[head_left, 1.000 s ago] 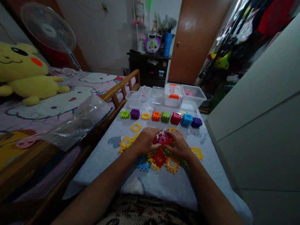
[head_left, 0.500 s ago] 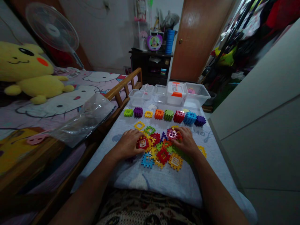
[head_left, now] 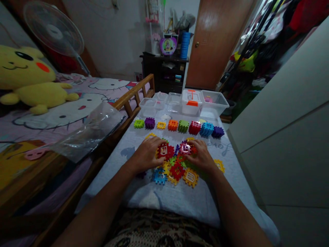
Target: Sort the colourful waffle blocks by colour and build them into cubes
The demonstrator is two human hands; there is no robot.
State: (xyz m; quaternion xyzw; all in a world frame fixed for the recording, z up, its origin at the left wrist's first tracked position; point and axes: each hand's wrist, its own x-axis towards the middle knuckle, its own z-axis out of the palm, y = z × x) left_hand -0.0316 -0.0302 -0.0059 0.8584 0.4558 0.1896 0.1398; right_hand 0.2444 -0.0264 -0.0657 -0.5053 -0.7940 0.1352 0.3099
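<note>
Both hands half open atop a toy block pile (head_left: 174, 170) at lower center, left hand (head_left: 146, 155) on a red block (head_left: 165, 151), right hand (head_left: 202, 156) on a pink block (head_left: 185, 148), grip unclear.

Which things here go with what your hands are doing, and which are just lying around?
With the hands:
left hand on a red plastic block
right hand by a pink block
loose colored blocks
row of block cubes

Just lying around:
clear plastic bag
yellow plush toy
electric fan
</note>
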